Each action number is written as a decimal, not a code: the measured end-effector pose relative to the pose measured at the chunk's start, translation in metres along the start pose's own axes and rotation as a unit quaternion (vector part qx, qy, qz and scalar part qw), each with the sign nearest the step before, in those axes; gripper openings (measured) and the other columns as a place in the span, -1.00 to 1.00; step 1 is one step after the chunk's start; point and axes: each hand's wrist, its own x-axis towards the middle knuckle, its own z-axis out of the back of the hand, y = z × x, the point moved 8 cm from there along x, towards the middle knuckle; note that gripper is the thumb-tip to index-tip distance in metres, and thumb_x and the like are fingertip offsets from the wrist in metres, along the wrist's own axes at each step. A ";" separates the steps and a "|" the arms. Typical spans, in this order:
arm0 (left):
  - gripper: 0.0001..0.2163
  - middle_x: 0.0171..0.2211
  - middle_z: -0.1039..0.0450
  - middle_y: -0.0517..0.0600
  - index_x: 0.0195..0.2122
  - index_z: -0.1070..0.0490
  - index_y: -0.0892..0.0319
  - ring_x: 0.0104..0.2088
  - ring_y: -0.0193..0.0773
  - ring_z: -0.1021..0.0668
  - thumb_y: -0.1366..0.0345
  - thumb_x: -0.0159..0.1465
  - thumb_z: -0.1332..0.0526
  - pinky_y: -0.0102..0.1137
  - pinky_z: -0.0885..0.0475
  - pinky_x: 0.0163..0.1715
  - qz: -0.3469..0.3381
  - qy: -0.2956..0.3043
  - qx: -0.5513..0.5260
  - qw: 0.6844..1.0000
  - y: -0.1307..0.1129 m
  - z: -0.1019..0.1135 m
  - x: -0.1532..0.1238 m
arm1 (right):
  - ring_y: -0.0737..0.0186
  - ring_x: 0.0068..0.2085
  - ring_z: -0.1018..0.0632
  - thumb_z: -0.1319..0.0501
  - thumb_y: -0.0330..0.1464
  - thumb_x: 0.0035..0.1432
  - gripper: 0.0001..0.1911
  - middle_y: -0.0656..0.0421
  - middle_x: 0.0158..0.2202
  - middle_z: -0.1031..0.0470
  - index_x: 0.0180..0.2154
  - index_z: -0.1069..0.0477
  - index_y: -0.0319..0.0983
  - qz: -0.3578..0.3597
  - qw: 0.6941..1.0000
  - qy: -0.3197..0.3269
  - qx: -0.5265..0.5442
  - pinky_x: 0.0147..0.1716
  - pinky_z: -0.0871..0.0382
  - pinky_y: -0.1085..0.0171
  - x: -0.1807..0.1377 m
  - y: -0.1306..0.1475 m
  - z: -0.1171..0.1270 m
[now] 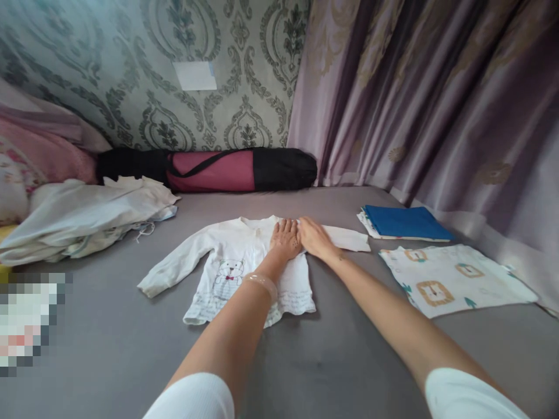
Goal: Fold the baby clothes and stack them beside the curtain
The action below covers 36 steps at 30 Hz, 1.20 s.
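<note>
A small white long-sleeved shirt [227, 270] with a bear print lies flat on the grey bed surface [109, 349]. My left hand [286, 237] rests flat on the shirt's upper chest, fingers stretched out. Right beside it, my right hand [313, 235] lies flat on the shirt's right shoulder, where the right sleeve [349, 238] runs out to the side. The two hands touch each other. Neither hand holds anything. A clear bangle sits on my left wrist.
A pile of white clothes [82, 218] lies at the left. A folded blue cloth [404, 222] and a folded lion-print cloth [454, 278] lie at the right. A black and maroon roll bag [213, 170] lies against the wall. Purple curtains [437, 99] hang at the right.
</note>
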 end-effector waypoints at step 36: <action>-0.72 -0.20 -0.54 0.10 -0.28 -0.46 0.13 -0.10 -0.04 -0.55 0.02 0.20 -0.19 -0.31 -0.39 -0.18 0.035 0.131 -0.042 0.990 -0.046 0.037 -0.078 | -0.11 -0.06 -0.54 -0.15 -0.04 0.12 -0.48 -0.13 -0.11 -0.53 -0.07 -0.52 -0.28 -0.332 0.936 0.102 0.059 -0.18 -0.41 0.08 -0.081 -0.184 0.014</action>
